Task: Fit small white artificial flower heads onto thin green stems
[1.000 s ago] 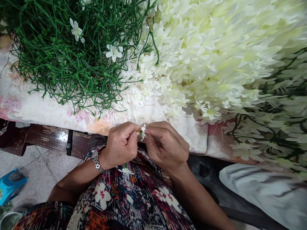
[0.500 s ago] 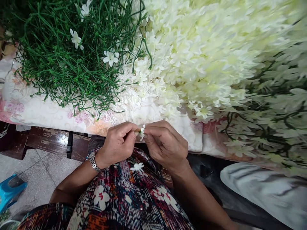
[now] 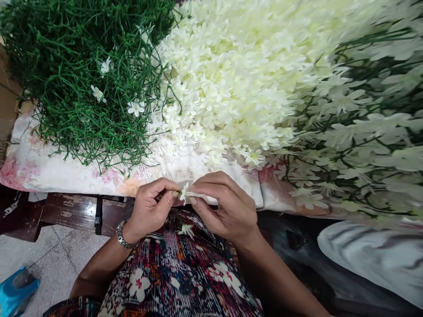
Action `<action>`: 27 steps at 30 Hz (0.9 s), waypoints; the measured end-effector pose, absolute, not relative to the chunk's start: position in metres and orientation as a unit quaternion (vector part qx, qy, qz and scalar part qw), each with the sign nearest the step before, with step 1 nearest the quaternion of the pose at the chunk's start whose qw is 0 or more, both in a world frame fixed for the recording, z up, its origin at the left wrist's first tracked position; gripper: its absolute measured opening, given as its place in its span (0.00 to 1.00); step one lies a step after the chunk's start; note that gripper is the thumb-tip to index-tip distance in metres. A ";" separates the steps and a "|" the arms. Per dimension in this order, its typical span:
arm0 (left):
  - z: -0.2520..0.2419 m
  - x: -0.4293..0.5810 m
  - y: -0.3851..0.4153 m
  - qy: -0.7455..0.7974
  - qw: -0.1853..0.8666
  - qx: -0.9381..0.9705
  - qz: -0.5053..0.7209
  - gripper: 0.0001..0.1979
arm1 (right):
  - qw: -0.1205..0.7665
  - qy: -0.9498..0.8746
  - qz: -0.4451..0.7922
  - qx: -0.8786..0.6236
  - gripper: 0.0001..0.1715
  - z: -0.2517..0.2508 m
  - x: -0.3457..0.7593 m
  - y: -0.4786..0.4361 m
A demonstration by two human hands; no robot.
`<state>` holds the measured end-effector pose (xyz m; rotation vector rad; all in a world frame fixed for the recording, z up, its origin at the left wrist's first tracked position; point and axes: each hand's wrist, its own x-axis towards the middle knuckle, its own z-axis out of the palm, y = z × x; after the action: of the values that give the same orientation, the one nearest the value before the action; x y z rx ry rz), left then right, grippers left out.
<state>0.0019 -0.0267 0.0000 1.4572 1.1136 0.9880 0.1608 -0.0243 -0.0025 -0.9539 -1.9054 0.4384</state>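
A small white artificial flower sits between my two hands over the edge of the cloth. With thumb and forefinger, my left hand pinches the green stem just behind its petals. My right hand is closed on thin white stamen strands that come out of the flower's front. Below the hands, a second white flower shows blurred in front of the patterned clothing; what bears it cannot be made out.
Green plastic stems, with a few white flowers on them, are heaped at upper left. Loose cream petals fill the middle; finished-looking flower sprays lie right. Floral cloth lies beneath. A blue stool and someone's pale-clothed leg flank me.
Both hands have shifted slightly left and drawn a little apart, so the white strands now show between the flower and my right fingers. The camera view has moved too.
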 end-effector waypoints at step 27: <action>-0.016 0.011 -0.024 0.485 0.434 0.655 0.384 0.06 | 0.450 -0.780 0.168 -0.400 0.09 -0.020 0.157 -0.020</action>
<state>0.0106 -0.0244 -0.0164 1.6319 1.2073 0.9551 0.1572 -0.0199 -0.0195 -0.9899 -1.9287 0.4145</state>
